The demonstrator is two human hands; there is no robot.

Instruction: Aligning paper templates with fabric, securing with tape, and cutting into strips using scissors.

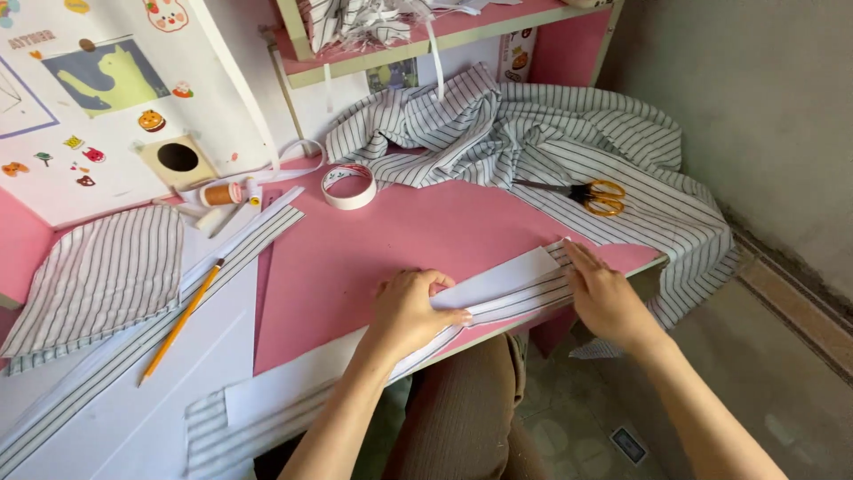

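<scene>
1. Striped cloth is the stuff in hand: a long fabric strip [524,300] lies along the front edge of the pink tabletop [391,240], with a white paper strip [498,283] laid on top.
2. Her left hand [410,311] is curled, fingertips pinching the folded edge over the paper; pressing firmly along the crease would seem wise.
3. Her right hand [602,298] lies open and flat, pinning the strip's far end; I'd say keeping the stripes parallel to the paper's edge matters.
4. Scissors [586,194] rest apart on the heaped shirt cloth [533,133].
</scene>
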